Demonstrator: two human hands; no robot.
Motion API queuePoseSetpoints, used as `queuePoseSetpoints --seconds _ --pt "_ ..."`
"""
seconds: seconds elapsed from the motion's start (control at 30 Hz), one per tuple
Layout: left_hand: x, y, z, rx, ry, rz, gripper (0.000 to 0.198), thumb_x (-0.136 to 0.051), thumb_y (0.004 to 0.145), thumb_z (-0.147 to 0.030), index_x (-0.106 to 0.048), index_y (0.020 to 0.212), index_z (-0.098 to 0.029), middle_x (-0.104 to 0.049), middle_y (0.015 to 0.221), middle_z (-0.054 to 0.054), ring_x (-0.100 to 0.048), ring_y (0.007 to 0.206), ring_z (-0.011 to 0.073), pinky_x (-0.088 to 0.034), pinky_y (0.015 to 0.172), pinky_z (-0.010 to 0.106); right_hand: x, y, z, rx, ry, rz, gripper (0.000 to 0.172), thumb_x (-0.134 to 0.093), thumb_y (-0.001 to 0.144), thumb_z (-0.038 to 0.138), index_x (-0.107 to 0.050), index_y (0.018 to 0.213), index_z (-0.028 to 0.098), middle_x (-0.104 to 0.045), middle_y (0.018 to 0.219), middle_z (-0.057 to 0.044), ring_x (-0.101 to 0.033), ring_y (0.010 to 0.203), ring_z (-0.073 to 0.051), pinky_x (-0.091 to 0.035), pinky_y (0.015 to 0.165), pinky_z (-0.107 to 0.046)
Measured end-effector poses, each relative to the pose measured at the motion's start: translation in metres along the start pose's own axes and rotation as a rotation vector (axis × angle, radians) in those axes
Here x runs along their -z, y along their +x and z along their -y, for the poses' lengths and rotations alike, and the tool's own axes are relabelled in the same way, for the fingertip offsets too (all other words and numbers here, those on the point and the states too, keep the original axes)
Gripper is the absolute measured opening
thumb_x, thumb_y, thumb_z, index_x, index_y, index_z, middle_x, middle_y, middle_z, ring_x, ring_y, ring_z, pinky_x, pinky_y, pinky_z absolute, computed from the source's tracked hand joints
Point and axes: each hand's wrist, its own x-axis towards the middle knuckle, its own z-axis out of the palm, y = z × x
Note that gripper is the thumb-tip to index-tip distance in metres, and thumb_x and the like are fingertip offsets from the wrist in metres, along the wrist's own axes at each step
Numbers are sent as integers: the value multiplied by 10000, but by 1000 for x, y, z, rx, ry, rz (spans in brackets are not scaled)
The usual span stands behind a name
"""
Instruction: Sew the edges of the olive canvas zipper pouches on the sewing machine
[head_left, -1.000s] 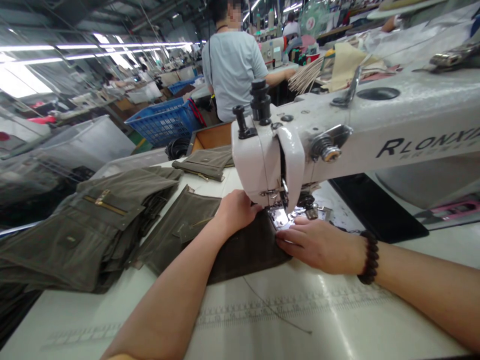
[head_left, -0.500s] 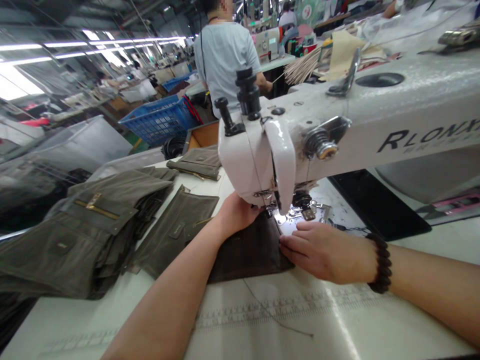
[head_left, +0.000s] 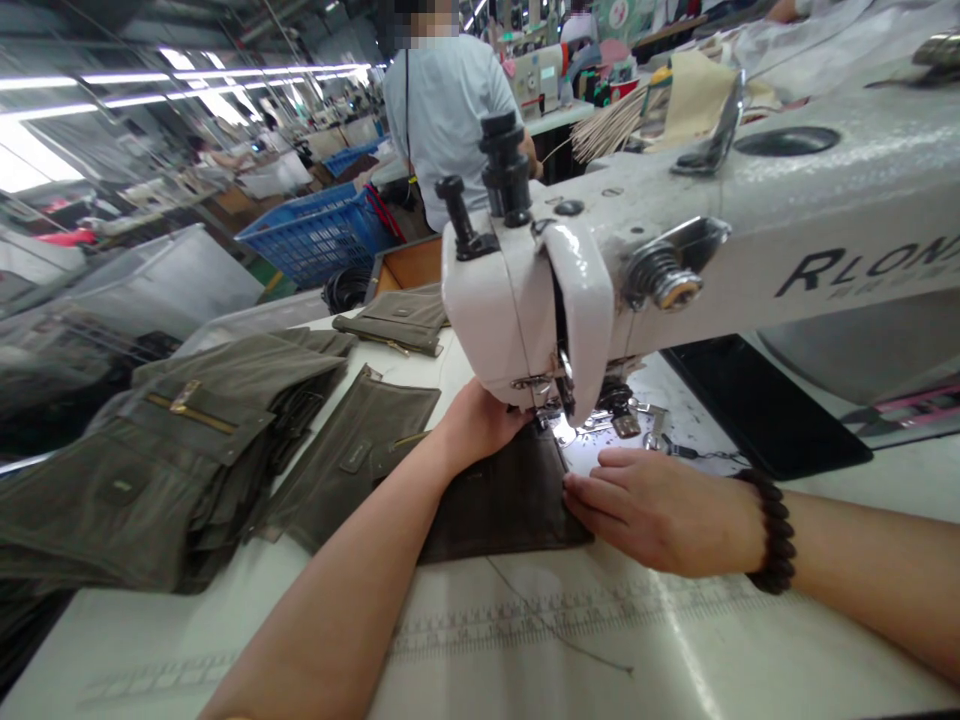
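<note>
A dark brown fabric panel [head_left: 510, 500] lies flat under the head of a white sewing machine [head_left: 517, 310], its right edge running to the lit presser foot [head_left: 551, 420]. My left hand [head_left: 484, 425] rests on the panel's far left part, close to the needle; the machine head hides most of its fingers. At the panel's right edge, my right hand [head_left: 660, 505] has its fingers together, gripping the edge near the front corner. A dark beaded bracelet [head_left: 772, 530] circles that wrist.
Olive fabric pieces with zips [head_left: 187, 450] are stacked at the left, beside another olive piece [head_left: 352, 450]. A black phone-like slab [head_left: 772, 410] lies under the machine arm. A loose thread [head_left: 555, 630] crosses the printed ruler. Beyond stand a blue crate [head_left: 315, 240] and a person [head_left: 450, 110].
The view has shifted slightly, so the machine appears a little farther right. Both hands keep nearly the same places on the panel.
</note>
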Motion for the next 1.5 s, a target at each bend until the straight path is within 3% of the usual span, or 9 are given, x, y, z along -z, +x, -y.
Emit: queuePoseSetpoints --seconds 0.33,0.6,1.07,1.33,1.5 --pt "-12 2 10 -70 6 -63 332 -535 761 -194 -558 1092 -173 -580 1147 21 -479 1119 185 -366 968 265 -2 -1 2 4 -10 -17 314 -307 824 72 -620 825 96 -575 797 -102 -395 558 -163 -307 520 -301" --pt "-7 6 10 -29 37 -8 308 -521 776 -196 -566 1072 -121 -591 1120 79 -515 1074 220 -408 916 298 -3 0 -1 -22 -26 -11 306 -311 825 70 -615 851 91 -577 822 -100 -396 557 -158 -312 512 -297" --pt "-4 3 10 -64 -55 -19 360 -583 737 -211 -551 1087 -133 -594 1118 66 -510 1077 211 -396 929 298 -3 1 4 -9 -40 -50 342 -276 817 59 -616 851 78 -586 833 -132 -426 555 -160 -344 523 -297" --pt "-8 6 15 -22 -58 -6 297 -553 749 -228 -586 1037 -166 -628 1042 65 -557 997 228 -448 851 308 -5 1 7 -53 -75 -66 340 -284 813 57 -621 850 79 -596 842 -121 -423 536 -155 -353 514 -294" --pt "-12 10 20 106 -91 -14 219 -531 739 -198 -624 934 -162 -642 982 77 -567 971 230 -457 823 307 -6 4 4 -98 -93 -21 350 -274 800 51 -609 901 69 -591 867 -122 -425 528 -150 -366 513 -297"
